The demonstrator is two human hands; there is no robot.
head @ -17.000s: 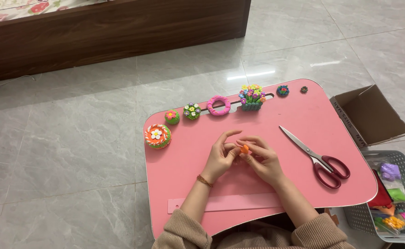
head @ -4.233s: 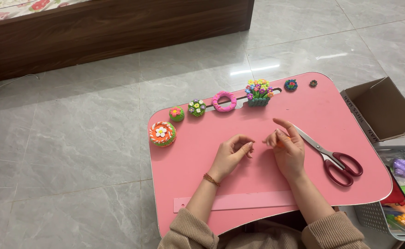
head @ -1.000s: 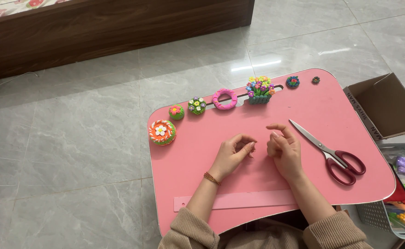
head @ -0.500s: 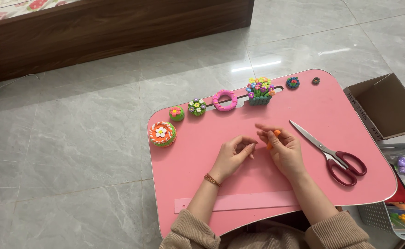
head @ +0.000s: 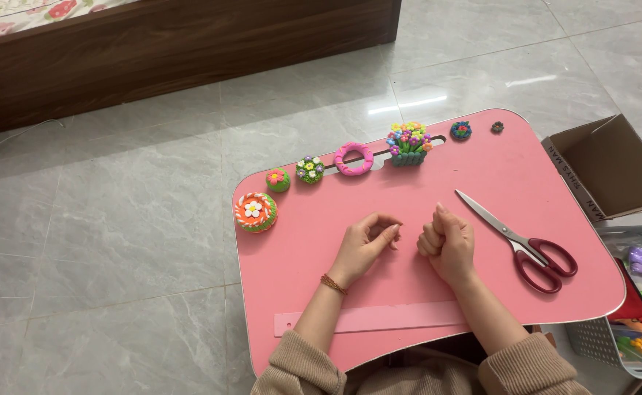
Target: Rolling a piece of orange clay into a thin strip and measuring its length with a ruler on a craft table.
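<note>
Head view: both hands rest on the pink worktop [head: 321, 241], just beside each other near its middle. The left hand [head: 365, 245] lies loosely curled, thumb and forefinger tips nearly meeting; whether they pinch anything cannot be told, since nothing shows between them. The right hand [head: 449, 245] is closed into a fist, thumb up toward 12 o'clock; what, if anything, is shut inside is hidden.

The scissors [head: 518, 241] lie at 3 o'clock from the right hand, close to it. Their long axis runs from the blade tips at 10 o'clock to the dark red handles at 4 o'clock. The right hand is clearly the nearer; the left would have to cross over it.

Along the far edge, at 12 o'clock from the hands, stands a row of small clay pieces: an orange-striped cup with a white flower [head: 256, 212], a pink ring [head: 354, 158] and a flower basket [head: 408, 143]. A pale pink ruler [head: 379, 319] lies across the near edge at 6 o'clock.
</note>
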